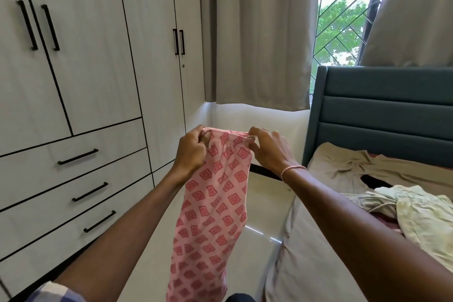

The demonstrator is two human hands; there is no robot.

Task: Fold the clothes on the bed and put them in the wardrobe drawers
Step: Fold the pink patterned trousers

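A pale wood-grain wardrobe (85, 56) with black handles (50, 27) fills nine to eleven o'clock, three drawers (73, 191) below. Beige curtains (257, 32) hang at twelve; daylight enters a grilled window (343, 19) at one. Teal headboard (382, 110) at three, glossy white floor (264, 203) at six

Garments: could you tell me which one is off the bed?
The pink, red-diamond-print garment, held up by left hand and right hand; the beige garment and pale yellow garment lie on the bed.

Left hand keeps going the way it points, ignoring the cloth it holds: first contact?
Past the cloth, likely the white wall below the curtain; nothing else shows ahead of the left hand. Depth is unclear.
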